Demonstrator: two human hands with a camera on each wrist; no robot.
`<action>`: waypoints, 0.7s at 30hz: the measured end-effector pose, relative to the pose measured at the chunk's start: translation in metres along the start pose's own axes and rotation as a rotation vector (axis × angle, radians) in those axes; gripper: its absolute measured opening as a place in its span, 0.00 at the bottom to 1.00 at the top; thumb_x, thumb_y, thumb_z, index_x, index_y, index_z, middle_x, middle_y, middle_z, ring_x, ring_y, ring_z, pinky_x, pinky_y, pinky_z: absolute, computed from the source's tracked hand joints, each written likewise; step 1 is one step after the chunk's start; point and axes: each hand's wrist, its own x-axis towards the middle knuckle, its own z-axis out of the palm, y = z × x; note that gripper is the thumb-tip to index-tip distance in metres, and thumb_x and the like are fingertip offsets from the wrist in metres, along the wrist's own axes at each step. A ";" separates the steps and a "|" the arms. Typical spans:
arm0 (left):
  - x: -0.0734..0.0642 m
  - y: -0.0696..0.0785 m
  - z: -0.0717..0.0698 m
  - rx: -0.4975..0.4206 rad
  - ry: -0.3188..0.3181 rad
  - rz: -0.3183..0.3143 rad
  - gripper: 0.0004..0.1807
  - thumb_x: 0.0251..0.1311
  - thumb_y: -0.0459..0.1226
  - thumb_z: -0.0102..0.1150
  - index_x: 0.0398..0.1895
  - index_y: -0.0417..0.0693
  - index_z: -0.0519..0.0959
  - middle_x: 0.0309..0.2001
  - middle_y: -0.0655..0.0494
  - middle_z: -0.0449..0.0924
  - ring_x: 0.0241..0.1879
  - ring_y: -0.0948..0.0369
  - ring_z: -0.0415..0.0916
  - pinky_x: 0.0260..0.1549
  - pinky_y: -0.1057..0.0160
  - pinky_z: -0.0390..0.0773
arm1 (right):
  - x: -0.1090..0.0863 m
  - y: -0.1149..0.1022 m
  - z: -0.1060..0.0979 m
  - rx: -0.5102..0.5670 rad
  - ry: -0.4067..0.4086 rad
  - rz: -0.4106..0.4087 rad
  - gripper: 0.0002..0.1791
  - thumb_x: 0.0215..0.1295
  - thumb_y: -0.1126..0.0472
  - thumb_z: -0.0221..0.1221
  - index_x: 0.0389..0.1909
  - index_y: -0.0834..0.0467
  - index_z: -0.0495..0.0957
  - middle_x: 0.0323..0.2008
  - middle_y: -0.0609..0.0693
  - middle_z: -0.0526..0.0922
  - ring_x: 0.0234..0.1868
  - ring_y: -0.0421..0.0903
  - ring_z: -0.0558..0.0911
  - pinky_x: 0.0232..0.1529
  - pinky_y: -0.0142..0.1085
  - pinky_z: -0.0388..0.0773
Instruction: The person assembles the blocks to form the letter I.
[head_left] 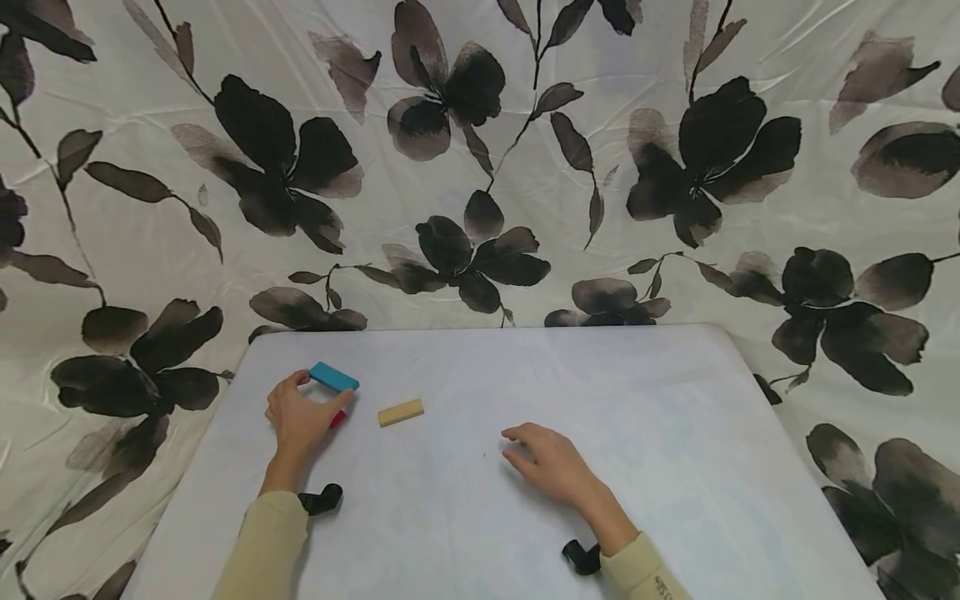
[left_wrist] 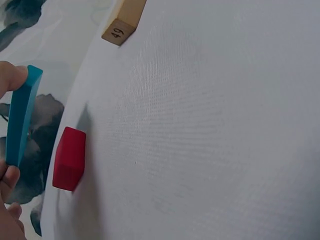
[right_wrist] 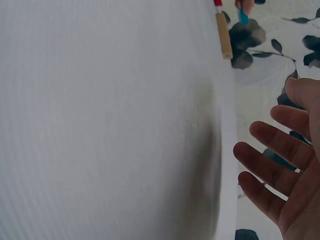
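My left hand (head_left: 302,418) pinches a blue block (head_left: 333,377) between thumb and fingers, lifted off the table. In the left wrist view the blue block (left_wrist: 22,117) spans from thumb to fingertips at the left edge. Below it a red block (left_wrist: 70,159) rests on the white surface, partly covered by the hand in the head view. A plain wooden block (head_left: 401,412) marked 49 on its end lies a little to the right. Over the middle of the table my right hand (head_left: 553,462) hovers with loosely spread fingers, holding nothing.
The white table (head_left: 465,517) has its far edge against a floral cloth (head_left: 480,167). A black wrist camera (head_left: 321,500) sits on the left wrist and another black camera (head_left: 581,557) on the right.
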 end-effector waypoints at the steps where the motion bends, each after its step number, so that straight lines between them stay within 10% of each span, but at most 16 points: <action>1: -0.001 0.000 0.000 -0.003 0.000 0.015 0.50 0.47 0.57 0.70 0.67 0.37 0.62 0.59 0.39 0.66 0.64 0.42 0.53 0.60 0.38 0.48 | 0.000 0.001 -0.001 -0.002 0.003 -0.002 0.18 0.70 0.51 0.57 0.55 0.55 0.79 0.51 0.44 0.81 0.49 0.41 0.80 0.48 0.39 0.77; 21: -0.029 0.033 -0.005 -0.075 -0.085 0.222 0.48 0.43 0.52 0.76 0.64 0.39 0.65 0.58 0.41 0.67 0.66 0.42 0.51 0.60 0.37 0.49 | 0.002 0.018 -0.018 -0.014 -0.007 0.040 0.18 0.69 0.52 0.58 0.55 0.54 0.80 0.50 0.44 0.82 0.49 0.42 0.80 0.49 0.41 0.77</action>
